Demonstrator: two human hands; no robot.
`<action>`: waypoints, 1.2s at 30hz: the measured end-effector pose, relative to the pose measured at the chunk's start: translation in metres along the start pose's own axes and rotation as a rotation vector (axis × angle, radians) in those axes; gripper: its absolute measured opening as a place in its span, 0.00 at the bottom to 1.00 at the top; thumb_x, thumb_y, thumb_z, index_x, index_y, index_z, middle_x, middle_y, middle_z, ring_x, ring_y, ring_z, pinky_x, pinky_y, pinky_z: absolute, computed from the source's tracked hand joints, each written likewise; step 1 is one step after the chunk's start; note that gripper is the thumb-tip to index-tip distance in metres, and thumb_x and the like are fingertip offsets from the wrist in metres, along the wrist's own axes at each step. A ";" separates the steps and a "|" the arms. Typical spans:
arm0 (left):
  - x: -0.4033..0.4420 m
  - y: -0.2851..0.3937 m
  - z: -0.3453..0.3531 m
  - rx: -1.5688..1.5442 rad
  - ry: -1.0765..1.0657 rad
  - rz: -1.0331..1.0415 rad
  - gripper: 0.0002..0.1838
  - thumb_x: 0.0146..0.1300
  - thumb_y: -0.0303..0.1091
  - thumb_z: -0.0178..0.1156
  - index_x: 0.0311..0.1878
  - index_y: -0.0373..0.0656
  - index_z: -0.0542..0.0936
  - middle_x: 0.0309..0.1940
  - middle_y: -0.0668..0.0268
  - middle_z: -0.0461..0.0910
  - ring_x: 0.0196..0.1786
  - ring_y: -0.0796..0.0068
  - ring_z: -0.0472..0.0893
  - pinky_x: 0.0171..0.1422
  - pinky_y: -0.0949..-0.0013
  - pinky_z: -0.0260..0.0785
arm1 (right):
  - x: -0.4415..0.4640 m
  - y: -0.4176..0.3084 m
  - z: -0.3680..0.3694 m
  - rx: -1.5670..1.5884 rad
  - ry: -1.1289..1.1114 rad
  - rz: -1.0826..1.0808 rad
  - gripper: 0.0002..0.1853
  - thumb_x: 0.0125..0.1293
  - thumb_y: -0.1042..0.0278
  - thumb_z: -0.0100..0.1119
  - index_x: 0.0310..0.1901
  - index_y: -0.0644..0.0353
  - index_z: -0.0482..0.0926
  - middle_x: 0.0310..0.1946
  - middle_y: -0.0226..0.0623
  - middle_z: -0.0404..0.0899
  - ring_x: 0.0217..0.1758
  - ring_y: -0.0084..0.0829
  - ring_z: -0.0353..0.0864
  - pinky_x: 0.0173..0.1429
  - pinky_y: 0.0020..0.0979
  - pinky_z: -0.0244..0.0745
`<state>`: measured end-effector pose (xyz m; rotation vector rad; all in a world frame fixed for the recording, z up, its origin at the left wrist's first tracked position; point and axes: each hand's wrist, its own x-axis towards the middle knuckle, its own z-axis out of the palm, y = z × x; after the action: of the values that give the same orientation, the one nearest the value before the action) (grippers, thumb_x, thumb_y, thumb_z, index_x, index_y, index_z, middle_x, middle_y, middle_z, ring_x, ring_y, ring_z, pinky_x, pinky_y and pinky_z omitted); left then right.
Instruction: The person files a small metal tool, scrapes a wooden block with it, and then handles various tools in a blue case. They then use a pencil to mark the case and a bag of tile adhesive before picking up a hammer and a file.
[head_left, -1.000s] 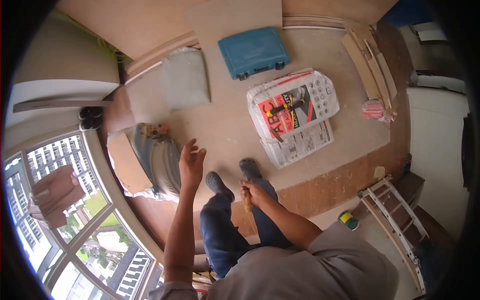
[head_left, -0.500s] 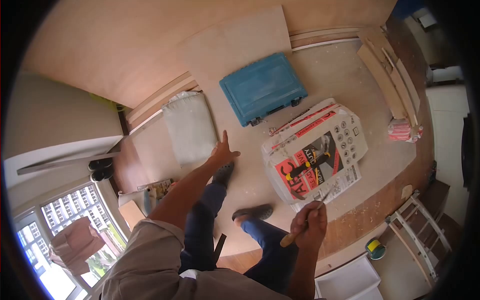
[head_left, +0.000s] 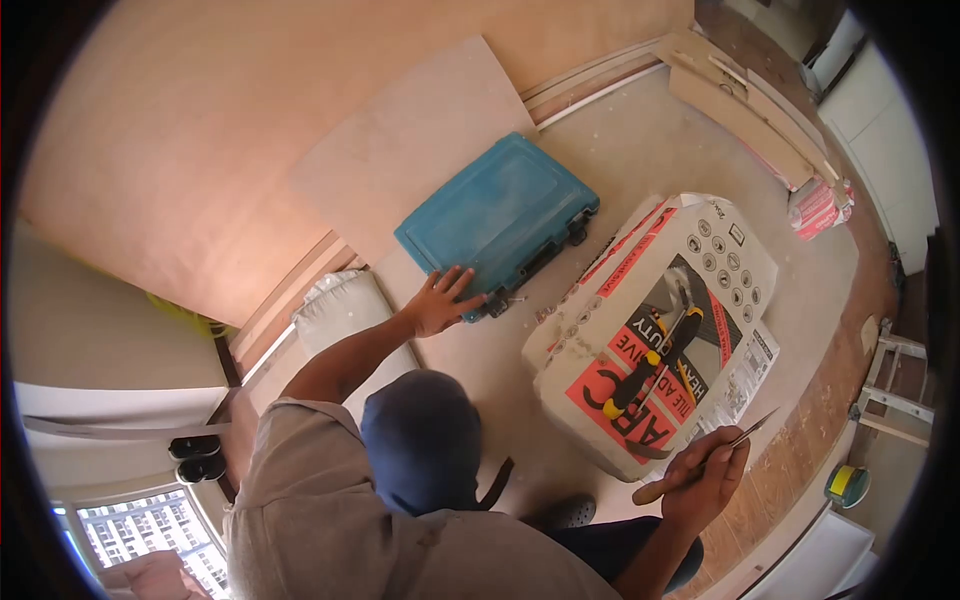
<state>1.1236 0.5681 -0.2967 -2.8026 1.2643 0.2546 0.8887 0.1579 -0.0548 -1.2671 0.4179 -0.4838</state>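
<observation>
A teal hard plastic case [head_left: 500, 215] lies flat on the floor, its latches facing the bag. My left hand [head_left: 440, 303] rests on its near left corner, fingers spread, palm down. In my right hand [head_left: 705, 478] is a slim wooden-handled tool [head_left: 650, 491], gripped in a closed fist. Its thin metal end [head_left: 754, 427] points up and right; I cannot tell its exact kind. Beside that hand, a tile adhesive bag [head_left: 600, 335] lies flat with yellow-and-black-handled tools [head_left: 640, 375] on top.
A whitish bag [head_left: 345, 310] lies left of the case. Wood strips and board pieces [head_left: 745, 120] lie at the far right, near a red-and-white packet [head_left: 820, 208]. A ladder [head_left: 890, 390] and a green-and-yellow tub [head_left: 848, 485] stand at right. My bent knee [head_left: 420, 440] is close below the left arm.
My left hand has gone from open air over the floor onto the case's corner. My body has lowered, with a knee bent up. The right hand still grips the tool.
</observation>
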 end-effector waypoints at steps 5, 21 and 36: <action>-0.030 -0.026 0.010 0.055 0.304 -0.061 0.37 0.59 0.30 0.65 0.74 0.55 0.69 0.79 0.49 0.56 0.78 0.43 0.60 0.77 0.39 0.59 | -0.003 0.006 -0.017 -0.031 -0.032 -0.073 0.14 0.83 0.58 0.46 0.53 0.61 0.69 0.25 0.32 0.69 0.16 0.21 0.66 0.20 0.23 0.67; 0.007 -0.291 -0.059 -0.862 1.165 -1.106 0.27 0.72 0.43 0.59 0.68 0.36 0.74 0.51 0.50 0.85 0.54 0.57 0.84 0.59 0.59 0.73 | -0.037 0.001 -0.012 0.018 0.033 -0.036 0.12 0.82 0.63 0.47 0.58 0.59 0.72 0.28 0.31 0.69 0.21 0.19 0.68 0.24 0.21 0.68; 0.037 -0.148 0.036 -0.396 0.059 -0.583 0.24 0.63 0.42 0.64 0.60 0.41 0.81 0.57 0.49 0.82 0.64 0.47 0.78 0.69 0.49 0.69 | -0.030 0.000 0.007 -0.043 0.047 -0.078 0.17 0.82 0.60 0.50 0.61 0.64 0.71 0.29 0.31 0.68 0.24 0.17 0.66 0.28 0.20 0.68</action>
<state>1.2537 0.6429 -0.3414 -3.3705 0.3787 0.4223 0.8675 0.1806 -0.0526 -1.3191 0.4207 -0.5742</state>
